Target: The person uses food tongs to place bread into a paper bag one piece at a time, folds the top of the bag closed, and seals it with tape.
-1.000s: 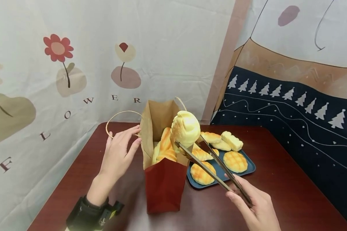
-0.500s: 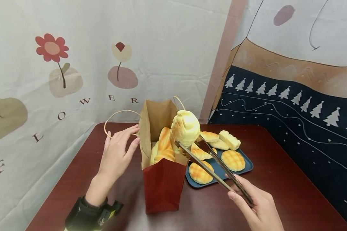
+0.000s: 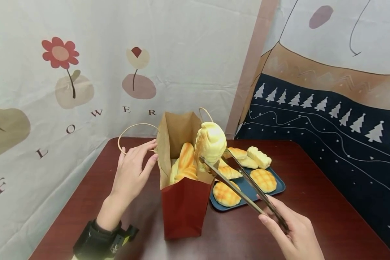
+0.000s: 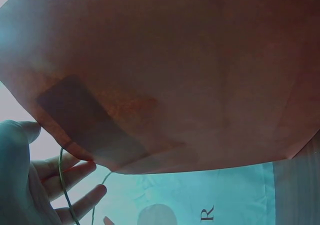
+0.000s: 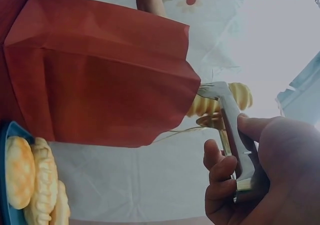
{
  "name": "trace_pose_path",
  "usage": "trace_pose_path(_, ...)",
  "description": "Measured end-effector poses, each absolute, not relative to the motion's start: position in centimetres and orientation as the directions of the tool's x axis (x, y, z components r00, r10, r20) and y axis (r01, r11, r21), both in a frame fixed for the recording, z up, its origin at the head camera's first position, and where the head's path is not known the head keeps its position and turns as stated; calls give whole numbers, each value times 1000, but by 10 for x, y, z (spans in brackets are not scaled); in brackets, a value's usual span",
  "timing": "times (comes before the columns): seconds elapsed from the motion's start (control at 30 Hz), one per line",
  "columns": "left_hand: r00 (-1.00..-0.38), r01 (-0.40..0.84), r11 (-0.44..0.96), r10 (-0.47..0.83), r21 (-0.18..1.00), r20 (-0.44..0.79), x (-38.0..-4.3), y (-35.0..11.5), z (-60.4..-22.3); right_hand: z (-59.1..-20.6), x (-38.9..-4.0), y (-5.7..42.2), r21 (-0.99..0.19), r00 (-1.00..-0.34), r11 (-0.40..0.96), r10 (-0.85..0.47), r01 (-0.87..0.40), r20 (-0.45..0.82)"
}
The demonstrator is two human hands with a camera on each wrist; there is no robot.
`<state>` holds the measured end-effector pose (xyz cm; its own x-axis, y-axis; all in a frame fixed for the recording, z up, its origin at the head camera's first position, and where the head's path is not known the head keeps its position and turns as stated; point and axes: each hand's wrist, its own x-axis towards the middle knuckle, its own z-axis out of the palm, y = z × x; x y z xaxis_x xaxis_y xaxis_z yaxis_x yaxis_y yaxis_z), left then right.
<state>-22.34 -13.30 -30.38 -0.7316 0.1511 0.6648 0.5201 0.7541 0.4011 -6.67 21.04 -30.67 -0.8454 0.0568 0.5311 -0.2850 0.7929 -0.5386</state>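
My right hand (image 3: 290,227) grips metal tongs (image 3: 247,196), thumb on one arm and fingers on the other. Between the tongs' tips is a cream-topped, ridged bread roll (image 3: 211,142), at the right rim of the paper bag (image 3: 183,209). In the right wrist view the ridged roll (image 5: 240,96) shows beyond the bag's mouth. The bag is red outside and brown inside, and stands upright with several breads (image 3: 186,160) in it. My left hand (image 3: 130,173) has loosely extended fingers at the bag's left rim, close to a cord handle (image 3: 138,124).
A blue tray (image 3: 247,186) to the right of the bag carries several breads, including two round criss-cross buns (image 3: 263,180) and a croissant (image 3: 230,172). Under everything is a dark red table (image 3: 318,202). Printed cloths (image 3: 195,54) hang behind it.
The tongs and the roll have shifted slightly right and up relative to the bag. The left hand stays at the bag's left rim.
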Motion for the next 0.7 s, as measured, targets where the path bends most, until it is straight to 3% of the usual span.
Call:
trace_pose_path(0.2,-735,517,758,155,398,660,-225,-132,-303,-306,-67,211,-549,-873,800,68,-242,484)
trace_pose_path(0.7,-737,512,760,150,400,659,-223,-132,-304,-306,-65,216,-542,-856,801,74,-254,511)
